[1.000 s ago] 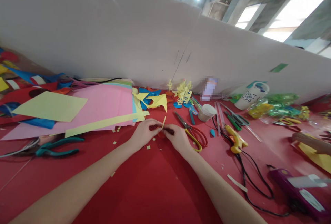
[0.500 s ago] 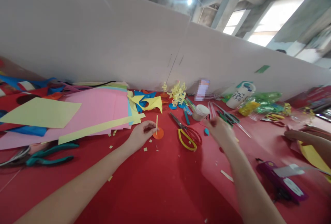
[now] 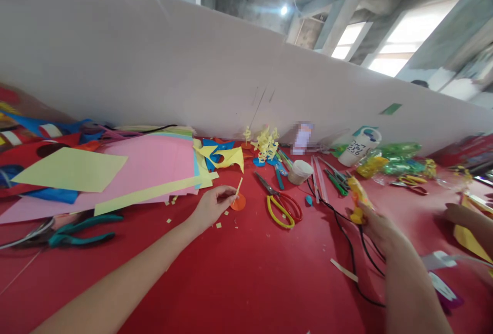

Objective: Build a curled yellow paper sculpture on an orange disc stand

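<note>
My left hand (image 3: 217,205) pinches a thin pale-yellow paper strip (image 3: 239,188) between thumb and fingers. The strip leans to the right over an orange paper disc (image 3: 240,203) on the table; whether its lower end touches the disc is hidden by my fingertips. In my right hand (image 3: 381,228) is a yellow glue gun (image 3: 358,198), held off to the right with a black cord (image 3: 352,252) trailing below it. Scissors (image 3: 283,205) with one yellow and one red handle lie between my hands.
Pink paper sheets (image 3: 154,162) and teal-handled pliers (image 3: 84,228) lie left. Curled yellow paper pieces (image 3: 266,144), a white cup (image 3: 300,171) and clear sticks (image 3: 319,180) stand or lie behind. Another person's hand (image 3: 464,218) is at far right, near a purple device (image 3: 449,295).
My right hand has moved right and toward me, and the yellow glue gun with its cord now shows in it. The strip in my left hand has tilted from upright to the right.
</note>
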`<state>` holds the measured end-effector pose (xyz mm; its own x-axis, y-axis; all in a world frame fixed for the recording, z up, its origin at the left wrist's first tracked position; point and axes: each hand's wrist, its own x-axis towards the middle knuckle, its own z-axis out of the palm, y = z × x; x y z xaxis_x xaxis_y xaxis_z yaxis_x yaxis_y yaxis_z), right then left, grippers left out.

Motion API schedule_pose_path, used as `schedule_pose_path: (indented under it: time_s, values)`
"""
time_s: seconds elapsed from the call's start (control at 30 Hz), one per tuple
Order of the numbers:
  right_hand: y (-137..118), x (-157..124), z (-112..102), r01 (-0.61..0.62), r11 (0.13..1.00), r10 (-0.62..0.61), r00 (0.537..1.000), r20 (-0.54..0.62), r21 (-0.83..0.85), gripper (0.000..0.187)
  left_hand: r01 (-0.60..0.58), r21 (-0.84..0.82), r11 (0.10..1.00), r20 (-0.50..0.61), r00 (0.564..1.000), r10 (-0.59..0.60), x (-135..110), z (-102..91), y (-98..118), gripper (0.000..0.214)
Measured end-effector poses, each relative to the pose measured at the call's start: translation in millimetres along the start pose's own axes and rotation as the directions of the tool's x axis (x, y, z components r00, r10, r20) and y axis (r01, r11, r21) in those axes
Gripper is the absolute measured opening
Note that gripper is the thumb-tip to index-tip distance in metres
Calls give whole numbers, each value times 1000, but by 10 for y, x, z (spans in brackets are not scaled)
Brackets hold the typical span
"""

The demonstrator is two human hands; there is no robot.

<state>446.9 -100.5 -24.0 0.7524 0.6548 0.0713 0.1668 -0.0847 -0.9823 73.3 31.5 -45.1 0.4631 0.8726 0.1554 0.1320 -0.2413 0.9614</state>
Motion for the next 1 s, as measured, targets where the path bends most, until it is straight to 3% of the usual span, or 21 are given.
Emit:
schedule_pose_path:
  time_s: [0.13,0.23,0.3,0.37,0.47,0.53,0.6,0.7,0.87,1.0]
  values:
    - [-155,-26,80,-58,980,43,996,80,188,32,8,-9,1000,-24,1000,-8,3,-4,-9,19]
    - [-275,-123,283,-99,964,57,983,175,245,37,2,-16,1000,-57,998,-3,4,-4,-4,17]
    - [-373,-250,473,-135,961,58,952,300,243,40,-14,-5,1000,-91,996,13,3,-3,7,16]
    - [-490,-408,688,-115,977,20,887,462,180,40,-28,13,1000,-121,992,30,-3,-1,23,14]
    - [-666,-637,1012,15,1000,-7,744,669,-6,35,-44,56,997,-171,984,53,-34,2,49,11]
    - [-746,-748,1202,122,975,62,648,759,-183,35,-72,160,985,-211,972,105,-66,1,63,8]
    - [-784,-815,1354,289,912,77,579,811,-292,34,-90,284,955,-229,960,158,-99,-3,72,7]
    - [-797,-847,1507,518,795,21,496,868,-316,32,-73,371,926,-217,963,163,-125,-14,78,7]
    - [-836,-833,1624,668,676,-17,436,900,-311,32,-28,362,932,-189,977,103,-108,-30,62,7]
    - [-854,-809,1656,734,575,1,442,897,-362,31,-37,337,941,-179,979,102,-97,-28,48,8]
